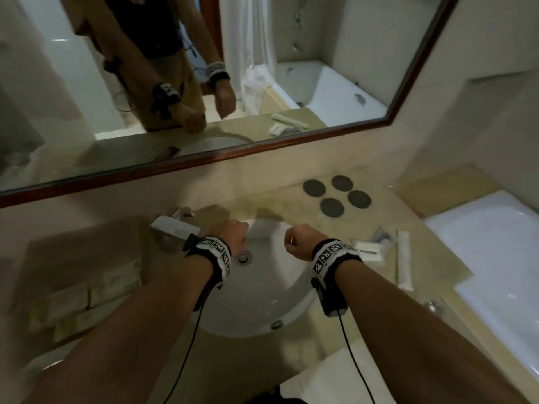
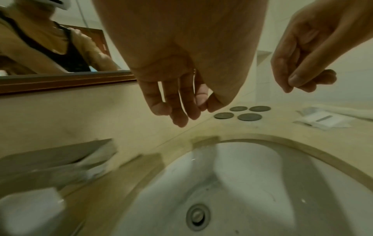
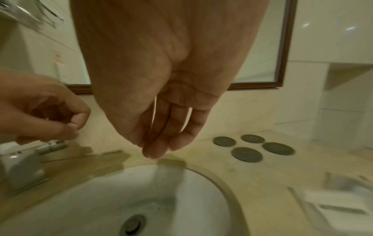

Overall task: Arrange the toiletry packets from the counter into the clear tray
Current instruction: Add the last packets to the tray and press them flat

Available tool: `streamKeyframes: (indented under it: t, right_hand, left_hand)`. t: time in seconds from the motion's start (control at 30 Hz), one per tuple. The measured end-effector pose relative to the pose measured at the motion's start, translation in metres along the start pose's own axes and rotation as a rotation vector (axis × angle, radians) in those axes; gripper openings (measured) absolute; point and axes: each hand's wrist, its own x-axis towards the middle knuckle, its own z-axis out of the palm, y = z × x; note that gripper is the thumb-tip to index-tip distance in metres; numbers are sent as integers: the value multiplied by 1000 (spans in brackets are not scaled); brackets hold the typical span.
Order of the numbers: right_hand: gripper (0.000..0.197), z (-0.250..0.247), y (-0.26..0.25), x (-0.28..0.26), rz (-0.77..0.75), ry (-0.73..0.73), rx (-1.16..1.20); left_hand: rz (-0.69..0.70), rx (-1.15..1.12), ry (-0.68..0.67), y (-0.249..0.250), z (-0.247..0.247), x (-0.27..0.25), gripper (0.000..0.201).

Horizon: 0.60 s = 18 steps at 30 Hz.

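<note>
I am holding both hands over the sink [image 1: 262,298], and neither grip is carrying anything. My left hand [image 1: 230,236] is hanging with fingers [image 2: 177,108] loosely extended; my right hand [image 1: 303,240] is hanging the same way, fingers [image 3: 161,137] nearly straight and together, with nothing between them.

The packets [image 1: 369,250] are lying on the worktop [image 1: 280,196] to the right of the sink: a flat white sachet near the basin rim and a long white tube-shaped packet [image 1: 404,262] just beyond it, loosely grouped and partly overlapping. On the left side, what I am taking to be the clear tray [image 1: 84,287] is sitting on the worktop with pale flat items in it; blur is preventing a firm reading of its edges.

Judgement: the step in hand is the reach for the right-hand packets. The right hand is nearer and should be pinching the flat sachet by an edge, since it is lying flush and thin, then carrying it across the basin to the tray.

Farther back, four dark discs [image 1: 337,195] are sitting near the wall, clear of the route. A white box [image 1: 176,227] and the tap are standing behind the left hand, near the tray side. The open basin is the main hazard for a dropped packet.
</note>
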Motion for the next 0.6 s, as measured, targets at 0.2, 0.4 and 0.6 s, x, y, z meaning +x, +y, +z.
streamKeyframes:
  t: [0.2, 0.4, 0.6]
  right_hand:
    - [20, 1, 56, -46, 195, 31, 14]
    - [20, 9, 84, -81, 308, 78, 45]
    - [19, 7, 124, -99, 395, 80, 103]
  left_hand:
    - [176, 51, -66, 61, 8, 28, 27]
    - [292, 75, -96, 102, 20, 45, 21]
    - [392, 103, -58, 144, 13, 70, 26]
